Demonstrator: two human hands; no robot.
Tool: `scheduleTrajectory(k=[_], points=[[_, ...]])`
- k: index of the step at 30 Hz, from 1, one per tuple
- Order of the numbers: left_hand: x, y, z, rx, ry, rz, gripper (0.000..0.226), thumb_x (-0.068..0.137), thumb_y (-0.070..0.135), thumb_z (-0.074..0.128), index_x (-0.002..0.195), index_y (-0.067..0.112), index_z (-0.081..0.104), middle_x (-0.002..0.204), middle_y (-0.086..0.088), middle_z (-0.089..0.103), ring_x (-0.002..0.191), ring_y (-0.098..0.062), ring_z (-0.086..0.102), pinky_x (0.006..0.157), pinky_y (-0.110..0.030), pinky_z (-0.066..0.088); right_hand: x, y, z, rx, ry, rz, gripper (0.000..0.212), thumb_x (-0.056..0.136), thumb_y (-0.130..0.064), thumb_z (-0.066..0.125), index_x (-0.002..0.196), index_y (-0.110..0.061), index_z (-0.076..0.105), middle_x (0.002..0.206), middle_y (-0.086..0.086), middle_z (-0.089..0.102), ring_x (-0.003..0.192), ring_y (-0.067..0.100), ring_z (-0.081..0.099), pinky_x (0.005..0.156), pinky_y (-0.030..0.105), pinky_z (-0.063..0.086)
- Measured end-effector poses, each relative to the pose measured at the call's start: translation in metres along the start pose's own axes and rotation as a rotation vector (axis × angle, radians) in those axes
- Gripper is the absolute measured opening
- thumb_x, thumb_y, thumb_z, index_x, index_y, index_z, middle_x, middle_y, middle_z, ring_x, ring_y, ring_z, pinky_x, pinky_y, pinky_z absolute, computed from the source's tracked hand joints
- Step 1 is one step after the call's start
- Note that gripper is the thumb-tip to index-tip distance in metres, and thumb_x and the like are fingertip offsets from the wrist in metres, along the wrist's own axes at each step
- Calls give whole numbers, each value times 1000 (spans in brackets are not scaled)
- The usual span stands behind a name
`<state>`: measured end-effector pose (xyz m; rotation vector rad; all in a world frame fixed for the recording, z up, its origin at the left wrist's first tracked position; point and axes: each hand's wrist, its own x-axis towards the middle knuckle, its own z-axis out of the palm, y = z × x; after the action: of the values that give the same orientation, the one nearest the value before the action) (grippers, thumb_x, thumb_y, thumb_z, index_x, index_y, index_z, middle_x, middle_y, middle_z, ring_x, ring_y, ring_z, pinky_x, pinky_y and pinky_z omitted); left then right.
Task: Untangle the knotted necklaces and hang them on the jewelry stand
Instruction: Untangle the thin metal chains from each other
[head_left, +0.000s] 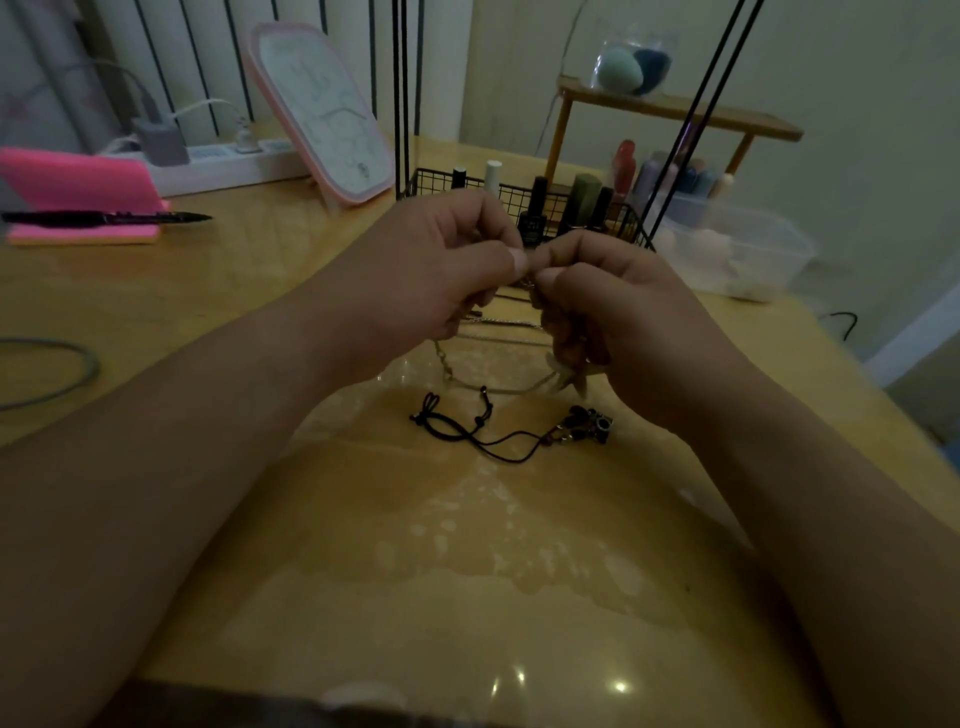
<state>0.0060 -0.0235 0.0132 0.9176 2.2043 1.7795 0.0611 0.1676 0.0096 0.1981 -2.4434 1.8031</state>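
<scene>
- Risk, tightening: you hold the pale chain necklace (509, 323) in both hands with the grip points almost touching. Pulling them apart from here would likely cinch any knot rather than loosen it.
- Risk, snagging: the slack loops hang low, and the pale pendant (569, 379) dangles just above the black cord necklace (483, 436) lying on the table (467, 571). Lowering your hands could let the two catch on each other again.
- Risk, visibility: the knot itself is hidden behind your fingertips and the light is dim; I cannot tell how tangled the chain is.
- Risk, hanging: the black rod stand (408, 104) rises from a wire basket (441, 182) of bottles (535, 213) directly behind your hands. In my judgement a trailing end could hook on the mesh during the reach.
- Left hand (441, 270): raised clear of the table, fingers curled, thumb and forefinger pinching the chain.
- Right hand (613, 312): level with the left, thumb tip close to the left thumb, pinching the same chain, lower fingers curled around the hanging strands.
- Both forearms converge from the frame's lower corners.
- Nothing visible on the stand's rods.
</scene>
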Motion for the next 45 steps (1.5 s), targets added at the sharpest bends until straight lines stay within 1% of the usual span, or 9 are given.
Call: scheduleTrajectory(k=[10, 16, 20, 24, 31, 35, 39, 41, 45], points=[[-1, -2, 2, 19, 50, -6, 6, 101, 5, 60, 95, 6, 61, 80, -15, 68, 46, 0, 49, 47, -16, 38, 1, -2, 0, 192, 54, 56, 11, 104, -14, 55, 97, -10, 62, 74, 0, 58, 61, 12, 52, 51, 26, 41], [0, -3, 1, 4, 69, 2, 12, 99, 8, 64, 88, 12, 60, 61, 13, 56, 52, -6, 46, 48, -18, 39, 1, 0, -2, 146, -9, 122, 13, 104, -15, 56, 107, -9, 67, 70, -9, 66, 60, 9, 54, 52, 24, 40], [0, -4, 3, 9, 109, 23, 13, 98, 6, 66, 87, 9, 59, 77, 9, 57, 53, -3, 49, 49, -18, 41, -1, 0, -4, 56, -38, 88, 8, 101, -18, 63, 99, -13, 68, 79, -2, 69, 64, 11, 56, 56, 25, 44], [2, -8, 3, 147, 119, 74, 10, 96, 12, 70, 90, 14, 62, 87, 11, 60, 69, 7, 59, 62, -13, 44, -2, 2, -2, -63, 3, 35, 6, 97, -17, 68, 97, -11, 68, 77, 6, 61, 61, 14, 54, 51, 24, 44], [1, -10, 6, 305, 32, 148, 16, 96, 14, 71, 106, 23, 61, 87, 5, 64, 71, -2, 56, 62, -17, 48, 2, 5, 1, 90, 39, 80, 10, 98, -13, 63, 89, -14, 67, 79, 2, 60, 71, 18, 51, 57, 27, 43], [1, -7, 6, 399, 60, 96, 7, 96, 19, 69, 101, 24, 68, 88, 4, 67, 74, -5, 60, 62, -13, 48, 1, 6, 2, 27, 34, 57, 9, 98, -16, 64, 90, -16, 67, 81, 5, 57, 68, 20, 49, 57, 30, 41], [1, -7, 8, 476, 95, 75, 5, 96, 22, 69, 92, 24, 66, 84, 12, 63, 76, 0, 60, 58, -7, 39, -2, 4, 3, -67, 21, 15, 10, 99, -18, 64, 90, -17, 68, 82, 7, 57, 60, 14, 49, 52, 25, 43], [0, -6, 10, 397, 114, 64, 8, 98, 16, 65, 91, 20, 63, 91, 16, 58, 79, -6, 64, 56, -5, 38, -2, 3, 5, -109, 18, 9, 14, 101, -18, 62, 88, -17, 68, 80, 5, 58, 59, 10, 50, 51, 22, 43], [0, -4, 16, 119, 150, -14, 9, 100, 11, 61, 91, 13, 62, 100, 9, 59, 62, -18, 61, 47, -13, 41, -2, -2, 6, -117, 24, 46, 17, 101, -24, 59, 91, -13, 67, 82, 2, 65, 63, 10, 56, 54, 24, 46]])
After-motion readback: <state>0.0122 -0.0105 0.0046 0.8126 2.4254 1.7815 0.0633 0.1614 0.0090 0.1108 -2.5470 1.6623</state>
